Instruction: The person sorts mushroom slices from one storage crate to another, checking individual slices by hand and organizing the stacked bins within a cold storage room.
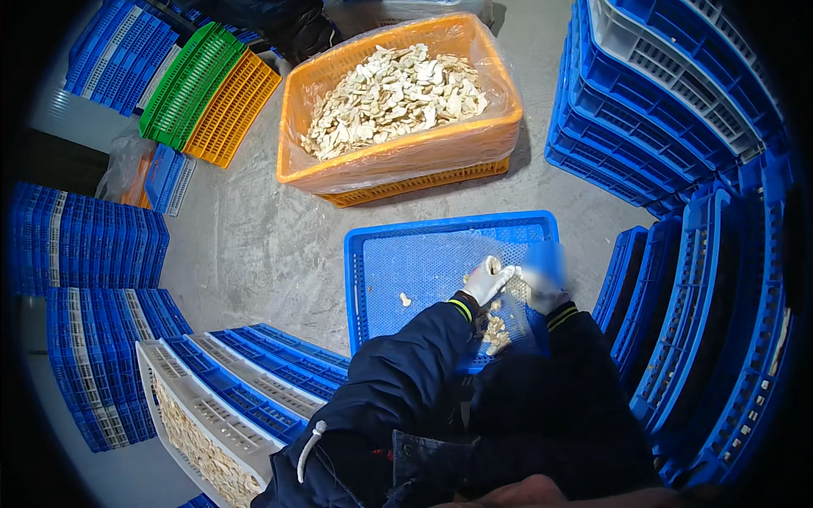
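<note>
In front of me lies a shallow blue tray with a perforated bottom. My left hand, in a white glove, is over its right half, fingers closed on what looks like a thin, pale mesh sheet. Close beside it is my right hand, gloved too; a blur covers its fingers, so its grip is hidden. Pale dried slices lie in a small heap below my hands, with a few more around the gloves. One single slice rests farther left in the tray.
Beyond the tray, an orange crate lined with clear plastic holds many pale slices. Stacked blue and white crates stand at right and left. A white crate of slices is at lower left. A person's dark clothing shows at the top.
</note>
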Demonstrator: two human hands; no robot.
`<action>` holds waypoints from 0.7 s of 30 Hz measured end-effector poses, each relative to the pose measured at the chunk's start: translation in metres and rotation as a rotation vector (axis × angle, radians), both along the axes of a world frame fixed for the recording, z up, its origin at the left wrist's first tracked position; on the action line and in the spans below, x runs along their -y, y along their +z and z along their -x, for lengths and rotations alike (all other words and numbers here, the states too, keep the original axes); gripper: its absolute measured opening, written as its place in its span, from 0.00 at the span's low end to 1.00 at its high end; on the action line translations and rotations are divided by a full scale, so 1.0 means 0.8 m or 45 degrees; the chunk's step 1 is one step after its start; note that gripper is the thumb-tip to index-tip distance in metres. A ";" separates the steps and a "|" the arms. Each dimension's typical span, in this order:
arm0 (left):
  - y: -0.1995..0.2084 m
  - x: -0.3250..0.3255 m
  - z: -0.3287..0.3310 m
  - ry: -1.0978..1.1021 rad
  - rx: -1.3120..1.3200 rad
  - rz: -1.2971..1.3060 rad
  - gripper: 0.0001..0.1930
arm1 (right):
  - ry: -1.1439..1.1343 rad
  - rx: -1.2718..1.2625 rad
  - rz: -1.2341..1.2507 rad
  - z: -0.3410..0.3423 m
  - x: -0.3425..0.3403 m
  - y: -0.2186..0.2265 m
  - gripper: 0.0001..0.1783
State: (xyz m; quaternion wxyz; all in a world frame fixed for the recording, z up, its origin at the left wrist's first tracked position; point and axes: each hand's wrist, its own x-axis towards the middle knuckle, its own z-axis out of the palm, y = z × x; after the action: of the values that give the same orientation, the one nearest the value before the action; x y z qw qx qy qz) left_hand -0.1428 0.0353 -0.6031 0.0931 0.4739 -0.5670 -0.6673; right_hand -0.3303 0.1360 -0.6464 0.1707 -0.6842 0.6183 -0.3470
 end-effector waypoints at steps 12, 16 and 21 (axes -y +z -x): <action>-0.078 0.001 -0.034 -0.594 0.493 -0.001 0.11 | 0.356 0.692 -0.988 0.035 -0.106 -0.070 0.21; -0.058 -0.035 -0.017 -0.880 0.624 0.118 0.32 | -0.285 1.464 -1.425 -0.010 -0.136 -0.035 0.18; -0.018 -0.055 0.022 -0.818 0.484 -0.068 0.47 | -0.311 1.576 -1.195 -0.023 -0.136 -0.015 0.17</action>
State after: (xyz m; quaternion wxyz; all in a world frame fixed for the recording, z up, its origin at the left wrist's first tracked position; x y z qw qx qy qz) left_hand -0.1601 0.0797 -0.6171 -0.2402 0.3894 -0.6765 -0.5772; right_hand -0.3123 0.2450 -0.6583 0.7160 -0.1501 0.5635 -0.3838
